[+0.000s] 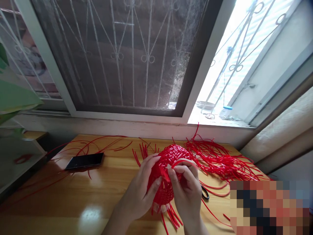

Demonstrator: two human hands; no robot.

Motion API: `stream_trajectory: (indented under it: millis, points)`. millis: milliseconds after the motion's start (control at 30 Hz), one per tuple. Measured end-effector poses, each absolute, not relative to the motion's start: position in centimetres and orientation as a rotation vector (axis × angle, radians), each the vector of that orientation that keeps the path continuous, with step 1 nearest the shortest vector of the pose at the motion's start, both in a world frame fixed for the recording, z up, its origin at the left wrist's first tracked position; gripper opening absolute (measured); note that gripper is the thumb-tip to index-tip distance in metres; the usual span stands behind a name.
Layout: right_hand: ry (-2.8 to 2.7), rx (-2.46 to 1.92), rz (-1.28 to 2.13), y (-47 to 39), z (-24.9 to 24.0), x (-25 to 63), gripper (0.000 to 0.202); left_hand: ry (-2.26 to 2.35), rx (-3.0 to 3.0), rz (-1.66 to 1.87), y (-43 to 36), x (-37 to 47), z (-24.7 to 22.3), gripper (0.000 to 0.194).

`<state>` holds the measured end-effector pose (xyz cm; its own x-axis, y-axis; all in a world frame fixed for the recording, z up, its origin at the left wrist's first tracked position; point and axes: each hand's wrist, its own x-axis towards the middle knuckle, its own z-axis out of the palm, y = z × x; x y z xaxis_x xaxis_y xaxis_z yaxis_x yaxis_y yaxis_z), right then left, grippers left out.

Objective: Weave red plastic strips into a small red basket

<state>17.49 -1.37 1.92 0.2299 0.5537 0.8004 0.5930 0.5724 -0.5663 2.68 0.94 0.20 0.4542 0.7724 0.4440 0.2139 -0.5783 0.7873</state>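
Observation:
A rounded, woven red basket (177, 151) of shiny plastic strips rests on the wooden table in front of me, loose strip ends sticking out around its lower edge. My left hand (144, 189) is wrapped around its left side, thumb and fingers on the weave. With thumb and fingertips, my right hand (187, 182) pinches a red strip (184, 161) at the near side of the weave; the strip arcs over the fingers. The palm side of the right hand and the strip's far end are hidden.
A tangled heap of red strips (225, 163) lies at the table's right. Black scissors handles (205, 193) show beside my right hand. A dark phone (85, 161) lies at left among loose strips. Behind the wooden table (73, 199) stands a barred window. A pixelated patch hides the lower right.

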Motion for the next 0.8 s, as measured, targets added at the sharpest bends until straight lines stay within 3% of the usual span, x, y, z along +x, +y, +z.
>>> stream_trajectory:
  millis: [367,567,800]
  points:
    - [-1.556,-0.797,0.302,-1.4,2.0,18.3,0.013,0.838,1.736,1.277,0.8,3.1,0.1,0.029]
    - [-1.764,-0.619,0.425,-2.3,3.0,18.5,0.015,0.834,1.719,1.182,0.4,3.0,0.8,0.038]
    - [-1.779,-0.518,0.613,-1.8,3.3,19.5,0.014,0.926,2.184,1.144,0.4,2.8,0.7,0.044]
